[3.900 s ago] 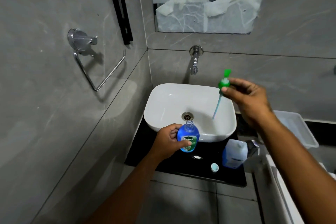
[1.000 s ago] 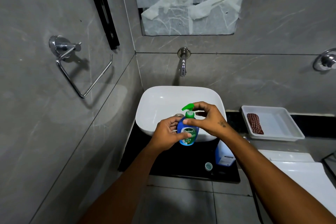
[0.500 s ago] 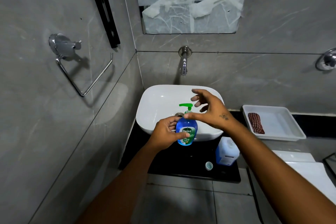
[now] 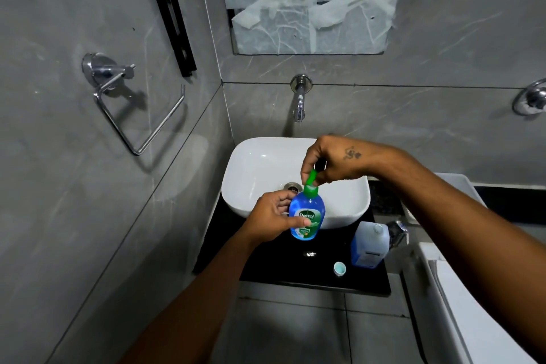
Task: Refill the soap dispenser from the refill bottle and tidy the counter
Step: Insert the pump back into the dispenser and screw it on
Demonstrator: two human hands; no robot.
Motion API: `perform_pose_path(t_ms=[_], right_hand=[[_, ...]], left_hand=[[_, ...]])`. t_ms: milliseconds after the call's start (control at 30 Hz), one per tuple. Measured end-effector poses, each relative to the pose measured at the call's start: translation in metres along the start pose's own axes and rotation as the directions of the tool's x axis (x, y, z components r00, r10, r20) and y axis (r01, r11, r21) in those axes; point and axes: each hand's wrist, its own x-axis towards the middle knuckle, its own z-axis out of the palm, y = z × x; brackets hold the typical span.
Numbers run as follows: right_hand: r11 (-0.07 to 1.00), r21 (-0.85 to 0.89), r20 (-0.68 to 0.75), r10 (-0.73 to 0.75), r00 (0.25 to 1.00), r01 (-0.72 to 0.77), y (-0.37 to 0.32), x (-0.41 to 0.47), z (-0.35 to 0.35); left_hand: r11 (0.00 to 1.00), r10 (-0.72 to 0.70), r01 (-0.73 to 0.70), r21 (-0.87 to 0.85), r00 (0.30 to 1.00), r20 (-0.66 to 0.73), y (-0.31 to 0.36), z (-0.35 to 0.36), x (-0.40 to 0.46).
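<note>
A: Where is the dispenser?

B: The blue plastic soap dispenser [image 4: 306,217] with a printed label is held upright over the front rim of the white ceramic basin [image 4: 257,168], above the black tabletop [image 4: 271,263]. The left hand [image 4: 273,216] is wrapped around its belly. The right hand [image 4: 331,162] pinches the green pump head [image 4: 310,185] from above, fingertips closed on the nozzle.

A: How will it handle?

B: I'd judge it fairly heavy, since it looks full. Smooth plastic, probably slick if soap has run down it, and the walls may give under a hard squeeze. Best held at the wide middle, as it is now; the green collar is the part to turn.

A: And the rest?

B: The translucent refill bottle [image 4: 369,242] with blue liquid stands open on the tabletop, to the right of the dispenser. Its small pale cap [image 4: 339,268] lies just beside it. That cap is light and easily knocked.
</note>
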Motion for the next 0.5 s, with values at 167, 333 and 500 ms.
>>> perform_pose_path(t_ms=[167, 333, 500], right_hand=[[1.000, 0.006, 0.024, 0.014, 1.000, -0.014, 0.005, -0.004, 0.001], [0.985, 0.099, -0.177, 0.156, 0.972, -0.140, 0.037, -0.005, 0.020], [0.919, 0.223, 0.114, 0.307, 0.945, -0.326, 0.068, 0.008, 0.101]], left_hand=[[1.000, -0.007, 0.008, -0.015, 1.000, 0.018, -0.002, 0.004, 0.001], [1.000, -0.003, 0.003, -0.030, 1.000, -0.019, -0.009, 0.000, 0.003], [0.999, -0.024, 0.020, -0.037, 0.996, -0.087, -0.026, -0.019, -0.006]])
